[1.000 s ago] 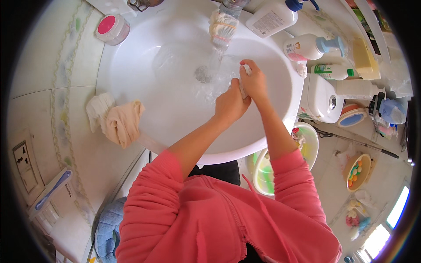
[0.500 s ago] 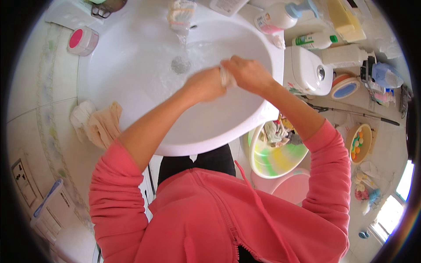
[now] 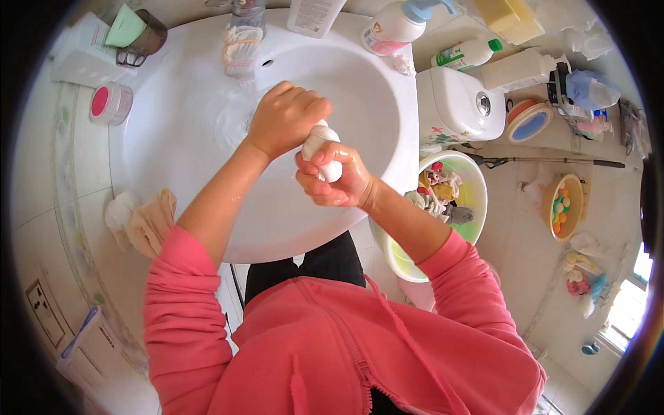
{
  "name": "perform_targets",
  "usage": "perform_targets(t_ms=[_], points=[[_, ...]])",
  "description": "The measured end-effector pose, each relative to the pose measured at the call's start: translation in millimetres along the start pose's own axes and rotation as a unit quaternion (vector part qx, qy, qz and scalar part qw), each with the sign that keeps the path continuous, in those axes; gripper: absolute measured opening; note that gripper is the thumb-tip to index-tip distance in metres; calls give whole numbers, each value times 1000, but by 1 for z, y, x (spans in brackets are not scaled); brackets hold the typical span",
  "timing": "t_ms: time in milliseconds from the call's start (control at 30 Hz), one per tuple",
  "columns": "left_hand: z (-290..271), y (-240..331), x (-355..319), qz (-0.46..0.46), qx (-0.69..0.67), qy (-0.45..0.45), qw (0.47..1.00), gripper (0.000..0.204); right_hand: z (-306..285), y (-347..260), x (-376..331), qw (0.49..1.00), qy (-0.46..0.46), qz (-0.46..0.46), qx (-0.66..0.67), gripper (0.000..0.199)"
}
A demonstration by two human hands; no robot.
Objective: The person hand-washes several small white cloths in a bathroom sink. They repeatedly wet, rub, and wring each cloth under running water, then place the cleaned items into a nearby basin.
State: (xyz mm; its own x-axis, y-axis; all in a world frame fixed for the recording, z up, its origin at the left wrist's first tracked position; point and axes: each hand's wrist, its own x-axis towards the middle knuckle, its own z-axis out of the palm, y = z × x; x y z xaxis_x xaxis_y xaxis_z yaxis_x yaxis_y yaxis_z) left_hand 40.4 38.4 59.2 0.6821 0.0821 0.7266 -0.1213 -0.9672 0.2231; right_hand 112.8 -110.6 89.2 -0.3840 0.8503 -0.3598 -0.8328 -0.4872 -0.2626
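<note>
Head view shows a bunched white cloth (image 3: 318,140) above the white sink (image 3: 277,214), to the right of the swirling water (image 3: 228,117). The left grip (image 3: 287,119) is clenched around its far end; the right grip (image 3: 342,178) has its fingers curled around the near end. A wrapped faucet (image 3: 241,50) stands at the far side. Beige fabric (image 3: 155,220) drapes by the left rim, and a tub (image 3: 478,190) holding clothes sits to the right, beyond the sink.

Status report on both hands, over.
Left hand and right hand gripping bunched white cloth. Both above glossy white oval basin. No obstruction visible.
</note>
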Motion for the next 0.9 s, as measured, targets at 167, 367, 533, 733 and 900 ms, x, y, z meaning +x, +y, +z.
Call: perform_targets(t_ms=[167, 367, 533, 733, 900], points=[[9, 29, -14, -287, -225, 18, 931, 20, 15, 17, 19, 968, -129, -66, 203, 21], [12, 52, -3, -422, -246, 15, 872, 22, 11, 22, 35, 925, -213, -116, 294, 22], [17, 25, -24, -304, -196, -61, 930, 21, 2, 4, -3, 991, 105, -38, -79, 25], [20, 57, -3, -296, -147, -221, 918, 36, -18, -14, -76, 791, 309, -190, -492, 59], [5, 82, 39, -322, -274, -172, 890, 68, -57, -64, -148, 677, 443, -316, -497, 63]])
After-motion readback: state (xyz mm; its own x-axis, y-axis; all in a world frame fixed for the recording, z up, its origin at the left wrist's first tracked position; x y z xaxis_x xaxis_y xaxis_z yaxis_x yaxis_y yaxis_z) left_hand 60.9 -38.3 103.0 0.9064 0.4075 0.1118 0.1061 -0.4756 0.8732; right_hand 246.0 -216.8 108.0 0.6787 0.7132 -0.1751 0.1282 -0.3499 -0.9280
